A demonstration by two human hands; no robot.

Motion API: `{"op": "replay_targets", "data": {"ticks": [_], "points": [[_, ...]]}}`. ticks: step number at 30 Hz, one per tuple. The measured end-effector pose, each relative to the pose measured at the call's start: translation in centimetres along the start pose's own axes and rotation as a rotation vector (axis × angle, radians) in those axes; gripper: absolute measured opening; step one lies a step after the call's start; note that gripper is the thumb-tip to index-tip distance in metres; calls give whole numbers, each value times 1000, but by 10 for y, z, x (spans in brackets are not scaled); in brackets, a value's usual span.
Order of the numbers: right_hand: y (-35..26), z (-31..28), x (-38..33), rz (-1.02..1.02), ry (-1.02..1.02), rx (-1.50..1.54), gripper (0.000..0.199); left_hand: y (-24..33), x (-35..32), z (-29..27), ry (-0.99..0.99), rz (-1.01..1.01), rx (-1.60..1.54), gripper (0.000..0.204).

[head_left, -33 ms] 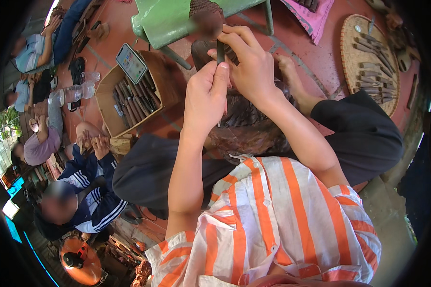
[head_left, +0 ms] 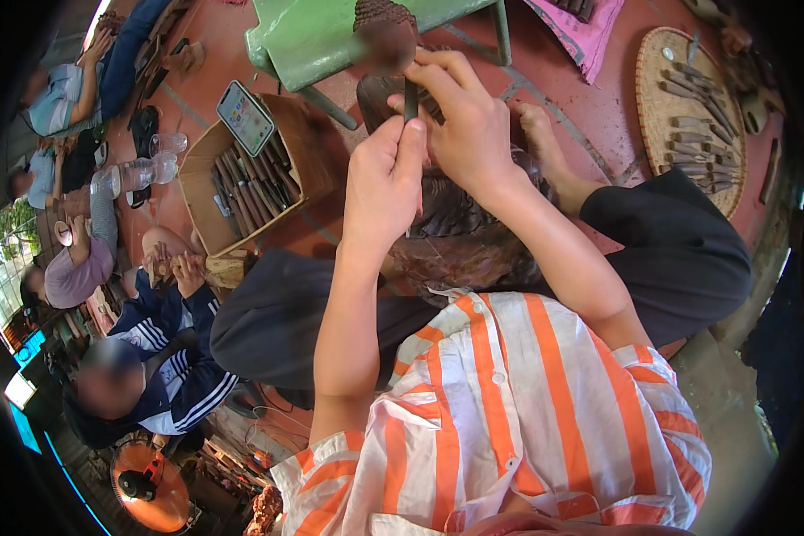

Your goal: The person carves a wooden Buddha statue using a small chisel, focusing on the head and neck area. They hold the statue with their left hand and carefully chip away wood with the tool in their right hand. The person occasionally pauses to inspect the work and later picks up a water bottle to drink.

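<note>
A dark brown wooden carving [head_left: 460, 237] stands between my legs, which are in black trousers, and reaches up toward a green stool. A thin dark chisel [head_left: 410, 96] is held upright against the carving's upper part. My left hand [head_left: 380, 192] grips the chisel from below, thumb and fingers pinched on its shaft. My right hand [head_left: 469, 125] curls over the chisel from the right, fingertips on its upper end and palm resting on the carving. The carving's top [head_left: 384, 31] is blurred.
A cardboard box [head_left: 299, 152] of chisels with a phone [head_left: 246, 116] on it sits to the left. At the right lies a round woven tray [head_left: 657, 125] of tools. Behind are a green stool [head_left: 313, 36] and plastic bottles [head_left: 138, 170]. A seated person [head_left: 165, 357] works at lower left.
</note>
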State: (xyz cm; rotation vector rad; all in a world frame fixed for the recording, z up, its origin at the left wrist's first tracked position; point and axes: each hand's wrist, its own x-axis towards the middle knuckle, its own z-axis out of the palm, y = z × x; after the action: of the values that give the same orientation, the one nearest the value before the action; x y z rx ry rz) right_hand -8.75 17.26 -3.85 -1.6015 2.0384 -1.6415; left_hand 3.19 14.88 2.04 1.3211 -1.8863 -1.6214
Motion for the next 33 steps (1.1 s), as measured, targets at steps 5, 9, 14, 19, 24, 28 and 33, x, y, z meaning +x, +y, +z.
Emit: {"op": "replay_targets", "data": {"ticks": [5, 9, 14, 19, 24, 28, 33], "points": [[0, -1, 2, -3, 31, 60, 25, 4, -4, 2, 16, 18, -6, 34], [-2, -2, 2, 3, -35, -25, 25, -2, -3, 2, 7, -15, -49, 35], [-4, -3, 2, 32, -25, 20, 23, 1, -3, 2, 7, -1, -114, 37], [-4, -5, 4, 17, -79, 18, 23, -5, -3, 6, 23, -14, -174, 39], [-5, -8, 9, 57, -83, -13, 28, -2, 0, 7, 12, -6, -242, 36], [-4, -11, 6, 76, -142, 4, 30, 2, -5, 9, 17, -63, -230, 34], [-5, -10, 10, 58, -68, 22, 31, 5, -1, 11, 36, -2, -175, 35]]}}
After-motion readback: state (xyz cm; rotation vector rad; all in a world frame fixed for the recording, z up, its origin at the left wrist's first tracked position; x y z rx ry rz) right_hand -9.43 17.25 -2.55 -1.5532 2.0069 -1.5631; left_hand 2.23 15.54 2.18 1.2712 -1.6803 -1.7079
